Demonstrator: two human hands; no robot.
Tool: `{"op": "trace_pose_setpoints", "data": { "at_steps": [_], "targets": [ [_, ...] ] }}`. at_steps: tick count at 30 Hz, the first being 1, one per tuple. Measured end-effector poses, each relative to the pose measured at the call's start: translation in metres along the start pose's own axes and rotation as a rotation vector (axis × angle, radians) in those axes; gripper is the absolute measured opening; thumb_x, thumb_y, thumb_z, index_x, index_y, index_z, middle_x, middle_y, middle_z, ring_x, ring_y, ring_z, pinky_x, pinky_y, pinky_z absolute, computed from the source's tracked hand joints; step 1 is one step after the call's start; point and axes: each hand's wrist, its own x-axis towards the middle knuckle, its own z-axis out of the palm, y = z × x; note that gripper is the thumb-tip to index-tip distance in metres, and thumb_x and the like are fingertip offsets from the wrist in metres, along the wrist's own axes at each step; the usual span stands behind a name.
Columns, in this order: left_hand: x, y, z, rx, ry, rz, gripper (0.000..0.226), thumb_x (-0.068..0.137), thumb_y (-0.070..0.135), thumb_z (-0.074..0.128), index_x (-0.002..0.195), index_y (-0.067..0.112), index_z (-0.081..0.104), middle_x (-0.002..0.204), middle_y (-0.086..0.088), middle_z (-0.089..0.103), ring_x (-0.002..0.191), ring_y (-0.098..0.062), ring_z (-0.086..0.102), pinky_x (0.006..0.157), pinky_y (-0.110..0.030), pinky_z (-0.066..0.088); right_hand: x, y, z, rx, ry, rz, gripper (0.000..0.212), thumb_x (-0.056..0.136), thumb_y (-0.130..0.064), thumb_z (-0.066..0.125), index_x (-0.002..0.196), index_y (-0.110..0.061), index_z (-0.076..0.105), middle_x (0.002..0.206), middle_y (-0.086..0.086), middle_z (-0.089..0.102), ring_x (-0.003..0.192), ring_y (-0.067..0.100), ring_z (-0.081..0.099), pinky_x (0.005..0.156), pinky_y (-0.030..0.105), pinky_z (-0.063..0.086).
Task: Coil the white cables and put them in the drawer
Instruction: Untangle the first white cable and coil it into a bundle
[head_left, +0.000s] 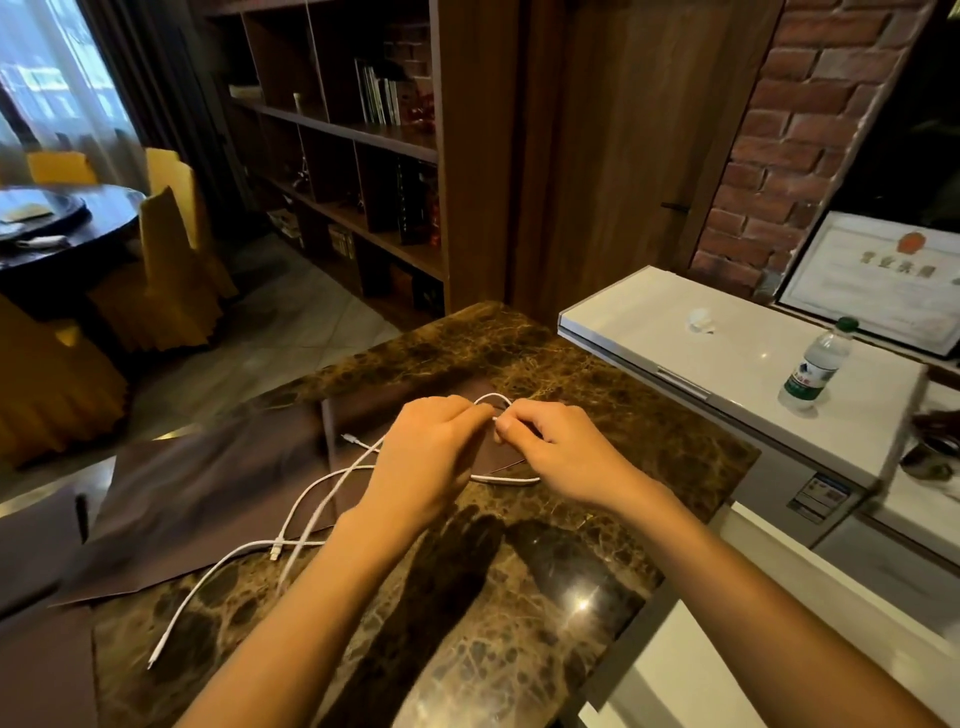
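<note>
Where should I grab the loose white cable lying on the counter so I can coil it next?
Probably at its free plug end, near the counter's front left edge. Come from above with the left hand: the tip lies flat and clear, while farther up the white cables cross each other.

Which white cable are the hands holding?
The far cable, looped up between the left hand and right hand. The other cable lies loose on the counter, untouched.
</note>
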Motion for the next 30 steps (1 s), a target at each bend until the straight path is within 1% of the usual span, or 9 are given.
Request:
{"op": "trace_pose_setpoints", "data": {
  "at_steps": [3,5,8,13,16,19,22,27,30],
  "targets": [
    [-0.005,-0.004,-0.004,0.017,0.026,-0.019,0.043,0.075,0.014,0.066,0.117,0.008,0.071,0.105,-0.011,0.073,0.089,-0.033,0.069,0.077,-0.04,0.054,-0.009,0.005,-0.002,0.106,0.001,0.068,0.029,0.099,-0.038,0.048,0.082,-0.029,0.07,0.079,0.009,0.071,0.073,0.029,0.064,0.065,0.045,0.047],
    [-0.006,-0.001,-0.001,0.0,0.037,-0.028,0.045,0.076,0.017,0.061,0.12,0.009,0.069,0.109,-0.01,0.071,0.091,-0.032,0.068,0.078,-0.04,0.054,-0.014,0.006,0.003,0.205,-0.002,0.105,0.029,0.097,-0.039,0.048,0.08,-0.03,0.069,0.068,0.001,0.064,0.061,0.021,0.056,0.059,0.039,0.041],
    [-0.006,0.003,0.003,-0.101,0.064,-0.06,0.046,0.085,0.028,0.048,0.124,0.011,0.066,0.114,-0.007,0.069,0.1,-0.028,0.065,0.083,-0.043,0.056,-0.022,0.002,0.014,0.56,-0.032,0.232,0.029,0.104,-0.025,0.046,0.087,-0.018,0.069,0.06,-0.007,0.05,0.052,0.01,0.041,0.048,0.024,0.032],
    [-0.007,0.005,0.013,-0.214,0.134,-0.04,0.026,0.094,0.016,0.065,0.119,0.014,0.069,0.112,-0.003,0.069,0.103,-0.022,0.064,0.085,-0.044,0.054,-0.034,0.001,0.017,1.164,-0.08,0.404,0.024,0.104,-0.006,0.042,0.101,0.0,0.065,0.068,0.001,0.052,0.052,0.006,0.043,0.044,0.016,0.033],
    [-0.004,0.006,0.017,-0.25,0.147,-0.048,0.023,0.096,0.018,0.063,0.118,0.015,0.069,0.11,-0.002,0.07,0.101,-0.019,0.065,0.085,-0.042,0.054,-0.038,-0.001,0.017,1.402,-0.096,0.441,0.019,0.101,-0.007,0.044,0.102,0.001,0.061,0.068,0.002,0.049,0.048,0.005,0.039,0.041,0.016,0.027],
    [-0.003,0.008,0.022,-0.261,0.108,-0.053,0.028,0.096,0.022,0.054,0.118,0.013,0.069,0.107,-0.004,0.07,0.098,-0.02,0.066,0.083,-0.041,0.055,-0.04,-0.006,0.018,1.51,-0.1,0.469,0.019,0.101,-0.016,0.045,0.096,-0.004,0.06,0.065,0.0,0.045,0.045,0.006,0.035,0.04,0.018,0.026],
    [-0.004,0.014,0.031,-0.344,0.105,-0.104,0.025,0.096,0.019,0.053,0.114,0.011,0.069,0.103,-0.005,0.072,0.093,-0.02,0.067,0.082,-0.042,0.054,-0.04,-0.013,0.014,1.539,-0.071,0.482,0.022,0.103,-0.019,0.043,0.092,-0.007,0.058,0.064,-0.002,0.042,0.047,0.007,0.032,0.043,0.02,0.023],
    [-0.012,0.042,0.043,-0.61,0.098,-0.263,0.021,0.102,0.016,0.05,0.111,0.02,0.068,0.096,0.006,0.072,0.089,-0.006,0.067,0.08,-0.025,0.051,-0.038,-0.022,0.006,1.612,-0.02,0.441,0.022,0.104,-0.019,0.041,0.091,-0.008,0.055,0.066,-0.001,0.041,0.05,0.007,0.031,0.046,0.021,0.026],
    [-0.021,0.06,0.048,-0.682,0.053,-0.312,0.024,0.103,0.01,0.049,0.098,0.028,0.064,0.085,0.017,0.066,0.079,0.005,0.061,0.071,-0.012,0.043,-0.033,-0.022,-0.004,1.621,0.05,0.422,0.023,0.105,-0.02,0.041,0.093,-0.008,0.056,0.065,-0.002,0.042,0.051,0.008,0.033,0.046,0.021,0.029]
  ]
}}
